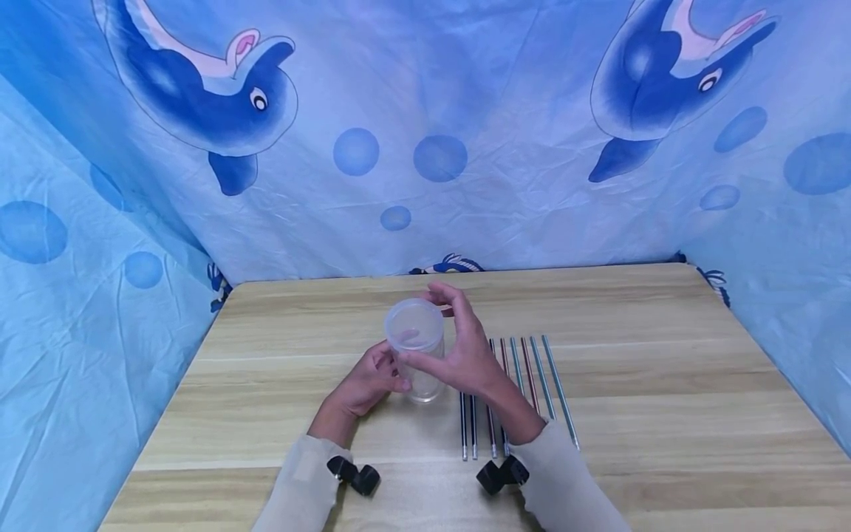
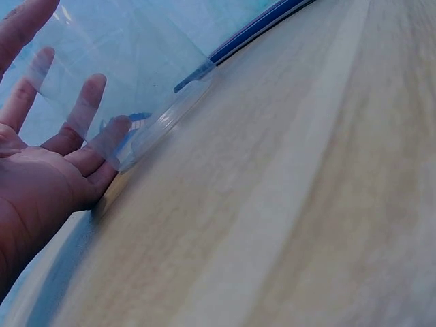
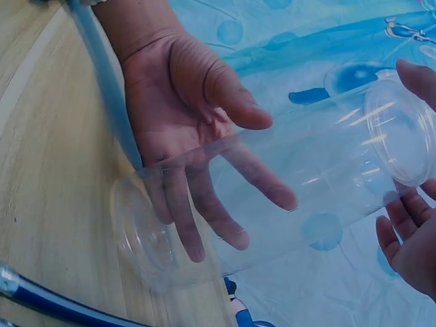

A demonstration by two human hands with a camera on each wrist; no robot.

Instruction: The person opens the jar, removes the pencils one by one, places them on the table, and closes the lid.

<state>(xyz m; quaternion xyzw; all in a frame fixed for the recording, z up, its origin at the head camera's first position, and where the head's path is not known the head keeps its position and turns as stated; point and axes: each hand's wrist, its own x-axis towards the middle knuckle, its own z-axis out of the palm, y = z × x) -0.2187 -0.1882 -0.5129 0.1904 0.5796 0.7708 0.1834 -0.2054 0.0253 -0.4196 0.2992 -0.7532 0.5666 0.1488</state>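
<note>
A clear plastic jar (image 1: 425,377) with a round translucent lid (image 1: 414,325) stands upright between the two hands, its base close to the tabletop. My left hand (image 1: 368,383) holds the lower body; its thumb is in front, and its fingers show through the clear wall in the right wrist view. From the right, my right hand (image 1: 462,353) spans the lid, thumb on the near rim and fingers round the far side. In the right wrist view, fingertips of the right hand (image 3: 412,238) lie by the lid end of the jar (image 3: 272,184).
Several pencils (image 1: 561,388), dark, red and teal, lie side by side to the right, partly under the right forearm. The wooden table (image 1: 299,310) meets a blue dolphin-print cloth (image 1: 499,214) at the back and sides. Each sleeve carries a small black camera (image 1: 503,473).
</note>
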